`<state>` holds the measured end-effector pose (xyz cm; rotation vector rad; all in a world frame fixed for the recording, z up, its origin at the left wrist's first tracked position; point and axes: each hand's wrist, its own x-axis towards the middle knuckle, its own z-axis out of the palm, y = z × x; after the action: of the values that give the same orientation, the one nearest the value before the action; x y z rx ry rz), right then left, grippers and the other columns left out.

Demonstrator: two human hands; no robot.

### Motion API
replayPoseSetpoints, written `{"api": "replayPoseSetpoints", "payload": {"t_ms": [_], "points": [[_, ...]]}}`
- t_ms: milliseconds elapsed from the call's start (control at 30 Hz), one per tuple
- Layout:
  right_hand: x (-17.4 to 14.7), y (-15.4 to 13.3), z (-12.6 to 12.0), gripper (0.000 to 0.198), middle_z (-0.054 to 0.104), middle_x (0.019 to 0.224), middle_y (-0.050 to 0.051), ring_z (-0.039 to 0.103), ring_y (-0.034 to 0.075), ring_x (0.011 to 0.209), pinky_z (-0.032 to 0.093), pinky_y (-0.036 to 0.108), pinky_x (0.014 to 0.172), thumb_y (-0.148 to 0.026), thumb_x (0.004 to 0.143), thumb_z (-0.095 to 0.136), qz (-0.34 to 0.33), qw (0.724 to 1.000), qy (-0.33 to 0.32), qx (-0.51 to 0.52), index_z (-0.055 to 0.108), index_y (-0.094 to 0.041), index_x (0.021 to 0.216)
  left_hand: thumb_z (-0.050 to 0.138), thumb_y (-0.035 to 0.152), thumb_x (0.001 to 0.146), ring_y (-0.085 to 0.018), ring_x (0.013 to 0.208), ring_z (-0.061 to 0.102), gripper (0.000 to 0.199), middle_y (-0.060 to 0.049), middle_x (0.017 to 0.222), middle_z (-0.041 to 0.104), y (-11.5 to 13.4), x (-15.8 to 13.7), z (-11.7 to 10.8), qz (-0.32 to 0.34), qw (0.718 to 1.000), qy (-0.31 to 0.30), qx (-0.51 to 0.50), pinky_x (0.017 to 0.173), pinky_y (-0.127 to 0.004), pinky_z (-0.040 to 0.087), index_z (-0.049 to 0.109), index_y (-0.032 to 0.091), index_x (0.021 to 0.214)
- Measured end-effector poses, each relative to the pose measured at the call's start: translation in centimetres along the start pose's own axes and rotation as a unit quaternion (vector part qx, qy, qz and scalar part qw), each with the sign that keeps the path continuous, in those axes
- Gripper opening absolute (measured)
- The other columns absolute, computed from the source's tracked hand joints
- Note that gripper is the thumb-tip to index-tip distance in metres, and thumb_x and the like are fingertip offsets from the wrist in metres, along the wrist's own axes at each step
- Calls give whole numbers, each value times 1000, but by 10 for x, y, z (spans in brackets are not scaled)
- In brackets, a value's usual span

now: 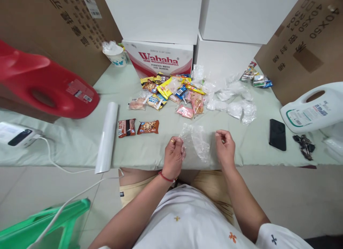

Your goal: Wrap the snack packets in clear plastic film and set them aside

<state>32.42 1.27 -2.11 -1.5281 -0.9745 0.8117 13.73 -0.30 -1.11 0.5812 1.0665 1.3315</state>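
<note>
A thin clear plastic bag [199, 143] hangs just above the front of the table. My left hand [174, 154], with a ring and a red cord at the wrist, pinches the bag's left edge. To the right of the bag, apart from it, my right hand [225, 147] has its fingers curled together; whatever they may hold is too small to make out. Two small brown snack packets, one a dark packet [127, 128] and one a cookie packet [148, 127], lie left of my left hand. Beyond the bag is a pile of mixed snack packets [171, 89].
Crumpled clear bags [235, 98] lie right of the pile. A white roll [107, 138] and a red jug [48, 84] are at left. A phone [277, 134], keys [304, 147] and a white bottle [316, 106] are at right. Behind stands a Wahaha box [160, 57].
</note>
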Motion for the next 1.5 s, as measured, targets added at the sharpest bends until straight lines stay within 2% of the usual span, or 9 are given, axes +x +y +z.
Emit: {"api": "replayPoseSetpoints", "payload": {"t_ms": [167, 300, 567, 667, 767, 1067, 1233, 1400, 1500], "points": [[-19, -12, 16, 56, 69, 105, 7, 63, 21, 92, 52, 29, 70, -57, 77, 78, 28, 976, -216, 13, 66, -24, 121, 78, 63, 81, -4, 47, 37, 49, 9, 62, 41, -1, -4, 4, 6, 999, -38, 14, 43, -15, 32, 51, 22, 82], [-17, -15, 23, 43, 54, 64, -5, 45, 11, 56, 37, 24, 51, -53, 70, 84, 123, 950, -284, 48, 70, -21, 96, 78, 61, 82, -3, 44, 32, 48, 10, 59, 39, 7, -3, 0, -4, 999, -37, -3, 42, -16, 29, 50, 22, 82], [5, -12, -8, 39, 57, 72, -3, 49, 12, 63, 42, 21, 51, -56, 73, 82, 126, 969, -154, 143, 66, -23, 87, 83, 51, 81, -1, 36, 27, 45, 12, 58, 45, 31, 9, -27, 16, 999, -6, -47, 38, -16, 23, 48, 22, 82], [-11, -12, 13, 53, 69, 103, 4, 59, 14, 74, 48, 24, 53, -53, 68, 86, 168, 947, -255, 103, 69, -26, 109, 84, 51, 80, -1, 36, 27, 46, 12, 58, 44, 28, 4, -20, -3, 998, -33, -62, 38, -16, 24, 49, 22, 83], [-24, -12, 33, 46, 67, 79, 0, 49, 10, 56, 34, 21, 45, -51, 65, 88, 205, 919, -330, 69, 72, -21, 96, 85, 51, 79, -2, 36, 27, 47, 12, 56, 42, 29, 2, -15, -18, 996, -51, -71, 37, -16, 24, 48, 22, 81], [15, 5, -30, 40, 52, 62, -5, 32, 7, 48, 21, 22, 44, -50, 66, 86, 180, 969, -117, 121, 68, -19, 83, 90, 52, 71, -2, 37, 24, 54, 13, 56, 38, 44, 18, -47, 3, 998, 38, -45, 34, -16, 21, 45, 23, 80], [12, 4, -57, 28, 64, 76, 2, 54, 15, 65, 44, 28, 61, -47, 87, 70, -30, 987, 46, -149, 71, -20, 89, 88, 53, 72, -2, 37, 22, 53, 13, 56, 37, 37, 20, -48, -20, 998, 46, -23, 33, -16, 17, 44, 23, 80], [-12, -20, -23, 46, 68, 126, 12, 59, 29, 115, 47, 46, 102, -49, 89, 75, -380, 855, -241, -258, 69, -23, 127, 82, 50, 78, -2, 35, 22, 46, 14, 51, 33, 36, 22, -45, -50, 998, 36, -4, 34, -15, 20, 45, 23, 80], [-22, -16, 7, 29, 71, 124, 11, 57, 29, 117, 46, 46, 101, -32, 96, 69, -453, 795, -284, -287, 70, -25, 123, 84, 47, 77, -2, 34, 24, 44, 14, 50, 36, 40, 26, -46, -82, 996, 31, -21, 34, -15, 22, 47, 23, 81]]}}
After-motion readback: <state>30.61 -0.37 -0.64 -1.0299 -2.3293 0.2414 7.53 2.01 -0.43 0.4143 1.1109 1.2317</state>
